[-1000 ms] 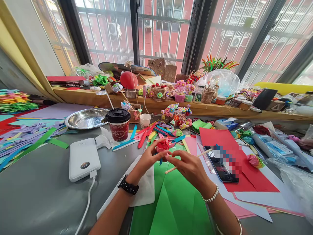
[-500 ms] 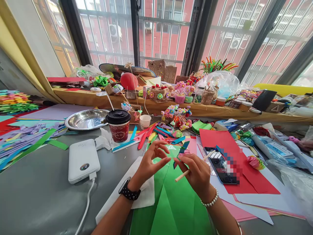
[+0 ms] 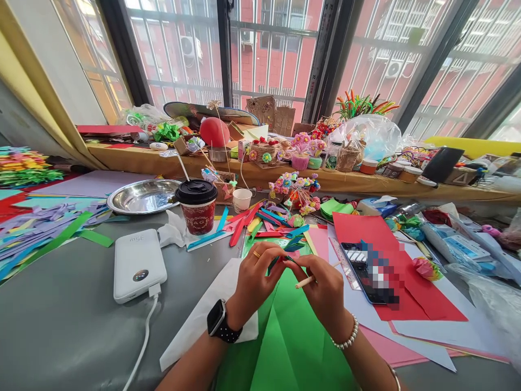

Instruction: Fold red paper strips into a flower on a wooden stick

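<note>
A folded blue-green paper strip (image 3: 293, 244) is pinched between my two hands, above a large green paper sheet (image 3: 295, 342). My left hand (image 3: 257, 271), with a watch on its wrist, has thumb and fingertips closed on the strip's left side. My right hand (image 3: 325, 285) pinches the strip's other side and also keeps a thin wooden stick (image 3: 305, 282) tucked among its fingers. The fingertips of both hands meet at the strip, and its exact folds are partly hidden by them.
A lidded red cup (image 3: 197, 209) and a white power bank (image 3: 139, 266) with a cable stand to the left. Loose coloured strips (image 3: 244, 222) lie beyond my hands. To the right are a phone (image 3: 368, 277) and red paper (image 3: 431, 293). A metal plate (image 3: 142, 198) sits further back.
My left hand has moved right and closed on the folded strip, having been apart from it before. My right hand has turned slightly, still holding the strip and stick.
</note>
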The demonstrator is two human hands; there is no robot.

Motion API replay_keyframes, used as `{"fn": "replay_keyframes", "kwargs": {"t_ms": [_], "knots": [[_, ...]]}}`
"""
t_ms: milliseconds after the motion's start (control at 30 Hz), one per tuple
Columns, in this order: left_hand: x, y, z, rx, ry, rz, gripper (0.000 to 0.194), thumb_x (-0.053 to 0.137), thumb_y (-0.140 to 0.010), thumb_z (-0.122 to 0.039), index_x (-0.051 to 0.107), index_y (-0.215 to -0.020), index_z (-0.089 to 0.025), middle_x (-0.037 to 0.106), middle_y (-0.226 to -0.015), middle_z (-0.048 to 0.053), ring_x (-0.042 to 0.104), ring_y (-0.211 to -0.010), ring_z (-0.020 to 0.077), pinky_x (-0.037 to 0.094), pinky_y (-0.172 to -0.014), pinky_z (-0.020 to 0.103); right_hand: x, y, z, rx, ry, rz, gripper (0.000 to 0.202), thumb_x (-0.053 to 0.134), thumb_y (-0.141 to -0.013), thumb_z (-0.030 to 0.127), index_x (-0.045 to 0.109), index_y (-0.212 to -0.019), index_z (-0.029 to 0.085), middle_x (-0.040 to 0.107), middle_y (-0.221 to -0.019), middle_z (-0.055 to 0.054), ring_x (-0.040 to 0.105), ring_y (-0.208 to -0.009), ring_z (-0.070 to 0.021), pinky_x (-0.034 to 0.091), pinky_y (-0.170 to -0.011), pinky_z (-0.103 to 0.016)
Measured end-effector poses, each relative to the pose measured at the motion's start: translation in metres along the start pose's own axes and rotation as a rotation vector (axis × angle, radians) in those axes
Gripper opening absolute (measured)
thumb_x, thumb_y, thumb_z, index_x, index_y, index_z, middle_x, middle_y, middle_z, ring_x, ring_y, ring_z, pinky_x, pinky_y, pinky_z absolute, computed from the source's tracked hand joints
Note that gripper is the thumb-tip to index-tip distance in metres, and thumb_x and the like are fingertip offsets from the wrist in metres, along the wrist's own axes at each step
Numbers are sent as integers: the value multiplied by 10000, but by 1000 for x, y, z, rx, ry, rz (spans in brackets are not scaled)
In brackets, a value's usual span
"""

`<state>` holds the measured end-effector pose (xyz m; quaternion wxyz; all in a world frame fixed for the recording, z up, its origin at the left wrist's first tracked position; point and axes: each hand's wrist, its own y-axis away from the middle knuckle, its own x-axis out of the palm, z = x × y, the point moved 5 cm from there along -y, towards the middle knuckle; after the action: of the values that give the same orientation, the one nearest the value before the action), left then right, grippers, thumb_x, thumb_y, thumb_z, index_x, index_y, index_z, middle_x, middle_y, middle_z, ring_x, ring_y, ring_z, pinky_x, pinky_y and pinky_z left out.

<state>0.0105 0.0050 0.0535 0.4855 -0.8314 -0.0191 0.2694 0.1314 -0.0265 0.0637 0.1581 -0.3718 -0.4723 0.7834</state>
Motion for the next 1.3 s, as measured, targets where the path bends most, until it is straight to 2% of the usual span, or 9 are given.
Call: {"fn": "replay_keyframes", "kwargs": {"t_ms": [233,467,633,733,867,967,1167,1300], "knots": [[-1,4,-4,117,-76,-19,151,497,-746,-121,495,-873,-203,602,-822,32,561,-782,149,456,-700,281,2,2,-2,17,-13,-12,100,548,-772,257,540,-705,184,610,-585,-17,563,-507,-120,439,-471,-218],[-2,4,-6,129,-89,-34,159,511,-739,-110,504,-869,-200,610,-841,38,565,-801,142,459,-720,270,1,3,0,10,8,-63,92,557,-765,259,548,-721,178,608,-564,-2,514,-429,-87,410,-425,-192],[-4,5,-8,138,-119,-54,148,511,-744,-117,527,-867,-197,615,-829,40,570,-785,138,463,-709,255,1,3,-2,73,-23,-59,125,553,-763,292,545,-718,175,593,-536,10,446,-365,-70,388,-383,-188],[-3,5,-6,128,-129,-55,141,489,-760,-126,535,-863,-210,616,-827,35,576,-779,139,467,-695,256,2,2,-4,91,-64,-34,124,554,-760,303,551,-737,181,614,-579,5,462,-368,-70,399,-383,-190],[-3,4,-1,107,-52,-7,148,478,-769,-110,534,-864,-208,621,-857,42,582,-812,135,473,-709,250,2,-3,-6,70,-160,66,79,541,-771,257,565,-815,196,634,-692,-20,578,-560,-117,469,-489,-215],[-3,1,2,75,34,42,161,483,-765,-91,534,-868,-204,627,-887,42,581,-843,131,469,-745,248,2,-7,-10,76,-140,146,135,501,-795,206,584,-901,202,598,-727,-26,579,-655,-127,478,-552,-228],[-1,0,4,44,119,153,186,477,-770,-79,533,-896,-203,622,-936,47,572,-870,128,463,-759,244,-3,-8,-16,27,-25,146,161,512,-784,240,613,-908,219,511,-800,-37,541,-627,-119,466,-528,-236],[1,0,4,20,160,191,169,478,-775,-92,540,-889,-200,621,-941,50,573,-867,127,462,-755,241,-5,-9,-16,22,-21,119,108,522,-777,234,609,-835,206,494,-811,-44,548,-711,-145,477,-586,-259]]}}
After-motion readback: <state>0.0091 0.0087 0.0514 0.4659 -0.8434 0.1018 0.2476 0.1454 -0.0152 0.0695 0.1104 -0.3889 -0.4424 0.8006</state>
